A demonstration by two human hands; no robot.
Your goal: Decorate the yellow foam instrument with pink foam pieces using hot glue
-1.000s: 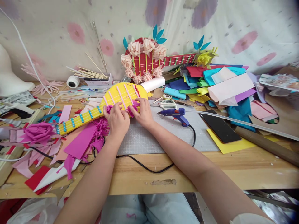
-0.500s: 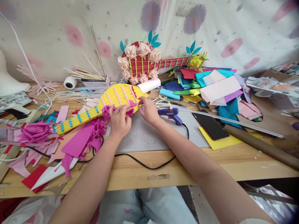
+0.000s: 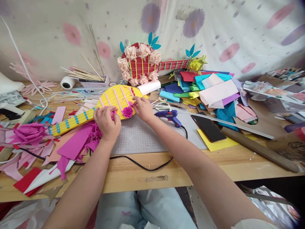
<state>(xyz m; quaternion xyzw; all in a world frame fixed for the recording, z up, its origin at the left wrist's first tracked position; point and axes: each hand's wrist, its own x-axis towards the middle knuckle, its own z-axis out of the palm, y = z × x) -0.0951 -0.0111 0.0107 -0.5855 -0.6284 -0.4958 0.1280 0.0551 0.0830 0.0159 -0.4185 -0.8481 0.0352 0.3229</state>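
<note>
A yellow paper guitar (image 3: pixel 111 100) with pink strips and blue frets lies across the table, neck pointing left. A small magenta paper flower (image 3: pixel 127 111) sits on its lower body edge. My left hand (image 3: pixel 106 122) presses a second magenta flower against the guitar's lower edge, fingers curled over it. My right hand (image 3: pixel 142 108) rests on the guitar's body just right of the exposed flower, fingertips touching the yellow surface.
A blue glue gun (image 3: pixel 170 116) lies on the grey cutting mat (image 3: pixel 143 138), its black cord trailing over the table edge. Scissors (image 3: pixel 163 106), a phone (image 3: pixel 207 127), stacked coloured paper (image 3: pixel 209 89), a red paper guitar (image 3: pixel 147 66), magenta scraps (image 3: pixel 78 144) and skewers (image 3: pixel 88 74) crowd the table.
My left hand slid left along the guitar's lower edge, uncovering one magenta flower. My right hand shifted up onto the body. The view drifted slightly.
</note>
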